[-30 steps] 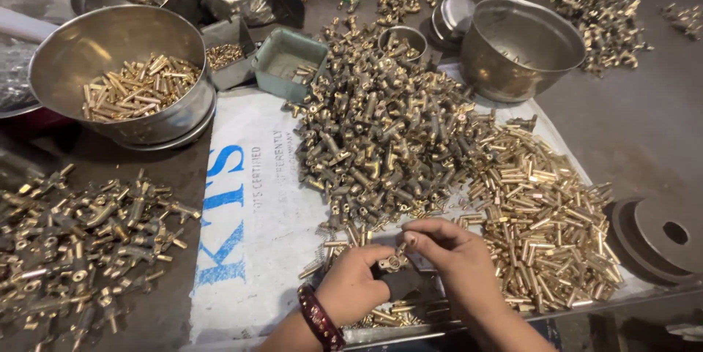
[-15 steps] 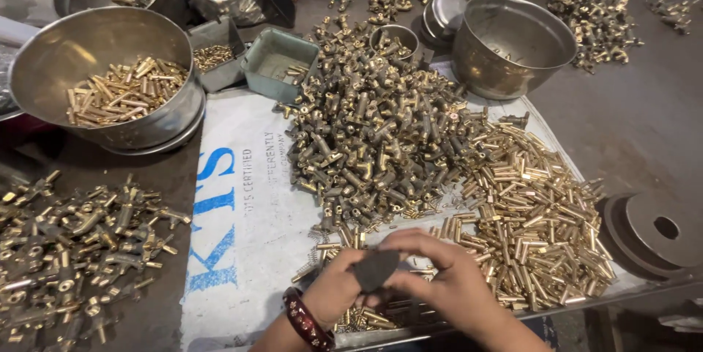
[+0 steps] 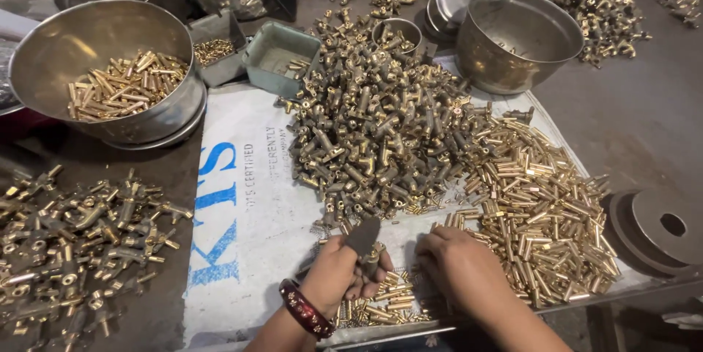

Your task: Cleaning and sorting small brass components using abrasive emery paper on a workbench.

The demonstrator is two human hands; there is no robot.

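My left hand [image 3: 338, 275], with a red bangle on the wrist, grips a small dark flat tool [image 3: 362, 236] that points up, together with a brass piece under its tip. My right hand [image 3: 460, 270] lies palm down beside it, fingers curled over small shiny brass tubes [image 3: 392, 301] at the near table edge. Just beyond both hands spreads a big heap of dull brass fittings [image 3: 377, 129]. To the right of that lies a pile of bright brass tubes [image 3: 538, 195].
A steel bowl with brass tubes [image 3: 110, 66] stands at the far left, an empty steel bowl [image 3: 516, 34] at the far right. Loose brass fittings [image 3: 80, 242] cover the left. A white printed sack [image 3: 245, 227] lies under the piles. A grey disc [image 3: 655, 227] sits at the right edge.
My left hand has lifted the dark tool upright and closed on it. My right hand has let go of it and dropped onto the small tubes to the right.
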